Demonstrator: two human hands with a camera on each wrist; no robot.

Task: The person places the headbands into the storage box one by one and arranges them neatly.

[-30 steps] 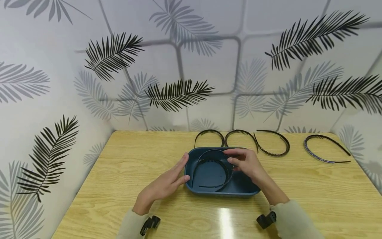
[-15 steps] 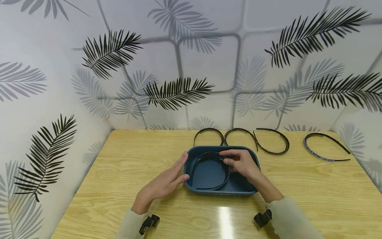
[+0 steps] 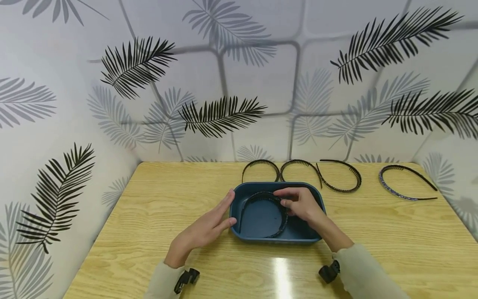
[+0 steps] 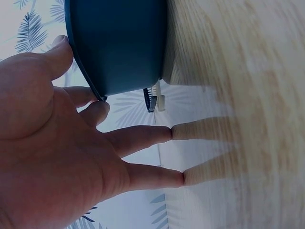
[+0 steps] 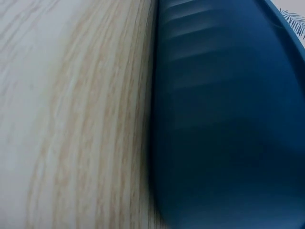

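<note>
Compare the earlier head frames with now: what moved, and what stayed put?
The right hand has lowered the black headband it pinches until it lies down in the blue basin; a second ago the band was tilted higher. The left hand stays flat against the basin's left wall, and the four headbands along the table's far edge have not shifted.

My right hand (image 3: 300, 203) never shows in my right wrist view; the blue bin (image 5: 224, 119) there is blurred and cut off.
</note>
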